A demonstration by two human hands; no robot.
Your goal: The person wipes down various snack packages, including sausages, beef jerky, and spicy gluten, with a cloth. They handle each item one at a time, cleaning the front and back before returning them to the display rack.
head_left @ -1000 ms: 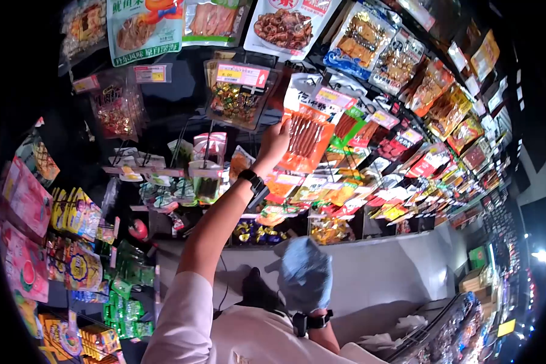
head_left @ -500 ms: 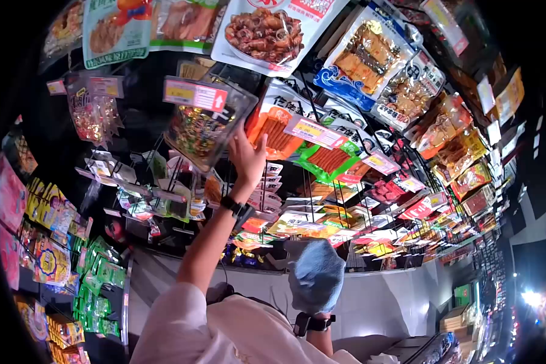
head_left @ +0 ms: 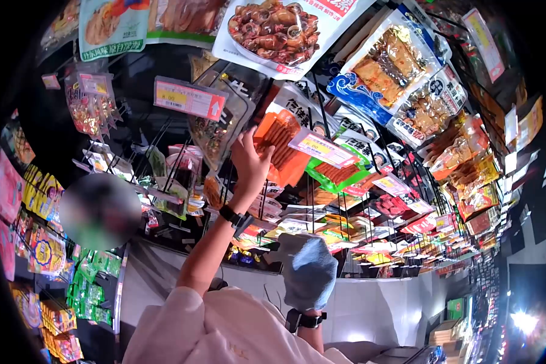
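Observation:
My left hand (head_left: 250, 165), with a dark band on its wrist, is raised to the hanging packets. Its fingers touch the edge of a clear packet with a dark top (head_left: 221, 124), and its thumb stands apart beside an orange packet of reddish-brown sticks (head_left: 277, 142). A price tag (head_left: 190, 98) hangs in front of the clear packet. Lower down, a blue cloth (head_left: 310, 272) covers my right hand, hiding its fingers; a black watch shows at that wrist.
Large packets (head_left: 285, 36) hang along the top. Rows of hooks with packets and a price tag (head_left: 323, 148) extend right. Green packets (head_left: 94, 285) hang at lower left. A blurred round patch covers part of the left side. Stacked boxes (head_left: 448, 333) stand lower right.
The clear packet has shifted right relative to its price tag and shows narrower. My left hand stays near its edge. The view has shifted slightly, and a blurred patch has appeared at left.

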